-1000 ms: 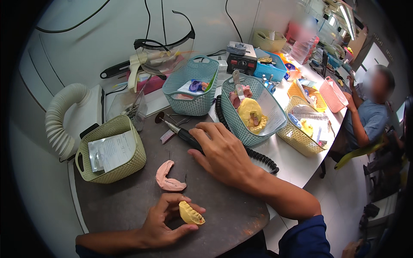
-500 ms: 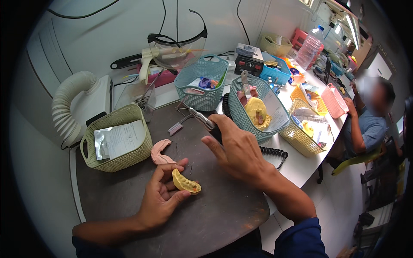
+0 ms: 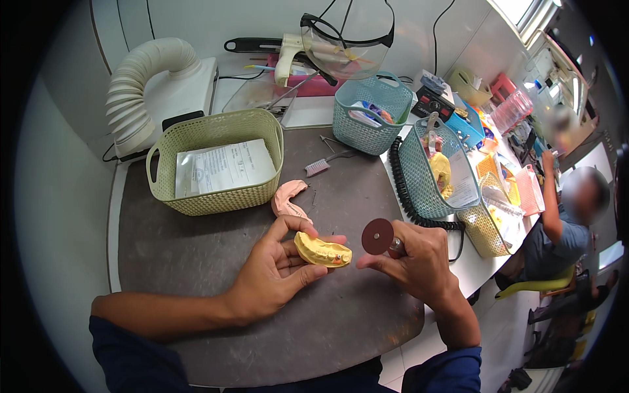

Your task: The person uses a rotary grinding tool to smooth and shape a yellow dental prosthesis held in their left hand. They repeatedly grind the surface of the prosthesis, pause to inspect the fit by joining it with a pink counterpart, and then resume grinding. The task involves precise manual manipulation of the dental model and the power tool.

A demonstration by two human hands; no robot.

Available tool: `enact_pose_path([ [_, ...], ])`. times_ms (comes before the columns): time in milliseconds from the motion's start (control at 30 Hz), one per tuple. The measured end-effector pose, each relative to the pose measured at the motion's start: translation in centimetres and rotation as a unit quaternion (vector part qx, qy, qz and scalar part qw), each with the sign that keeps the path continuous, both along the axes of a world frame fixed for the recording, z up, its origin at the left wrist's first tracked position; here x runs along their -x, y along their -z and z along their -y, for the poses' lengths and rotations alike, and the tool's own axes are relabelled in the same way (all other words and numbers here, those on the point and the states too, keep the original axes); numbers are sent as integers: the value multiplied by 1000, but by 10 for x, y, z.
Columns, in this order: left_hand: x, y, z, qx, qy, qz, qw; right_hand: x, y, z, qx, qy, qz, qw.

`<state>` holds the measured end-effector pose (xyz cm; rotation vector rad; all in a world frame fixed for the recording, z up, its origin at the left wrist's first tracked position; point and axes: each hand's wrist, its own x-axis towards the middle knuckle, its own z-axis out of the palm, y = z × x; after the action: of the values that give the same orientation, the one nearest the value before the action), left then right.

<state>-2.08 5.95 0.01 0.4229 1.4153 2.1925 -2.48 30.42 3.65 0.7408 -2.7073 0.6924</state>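
Between the fingers and thumb of my left hand (image 3: 272, 272) is a yellow dental cast (image 3: 320, 251), its row of teeth turned upward, with a small reddish-brown spot near its right end. My right hand (image 3: 422, 262) is wrapped round a rotary handpiece (image 3: 397, 247), mostly hidden by the fingers. A dark red cutting disc (image 3: 378, 236) on the handpiece's tip faces me, just right of the cast and apart from it. Beyond my left hand, a pink horseshoe-shaped dental cast (image 3: 288, 200) lies on the dark grey work mat (image 3: 216, 354).
A green basket (image 3: 216, 206) with papers stands left, before a white ribbed hose (image 3: 128, 88). Blue baskets (image 3: 373, 105) stand at the back and right. A small brush (image 3: 318, 168) lies on the mat. A coiled black cord (image 3: 401, 177) runs along the right. Another person (image 3: 553, 216) sits far right.
My right hand has come down and turned, bringing the disc into sight beside the yellow cast. My left hand has tilted the cast. The whole view has shifted.
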Motion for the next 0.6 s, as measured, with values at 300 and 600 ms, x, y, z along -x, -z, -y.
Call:
enact_pose_path([
  [300,-4,-1,-2,9,-17,23,1000,-1,9,10,-28,-14,-15,999],
  [600,-11,3,-4,-26,-1,52,998,0,16,15,-75,-35,-45,996],
])
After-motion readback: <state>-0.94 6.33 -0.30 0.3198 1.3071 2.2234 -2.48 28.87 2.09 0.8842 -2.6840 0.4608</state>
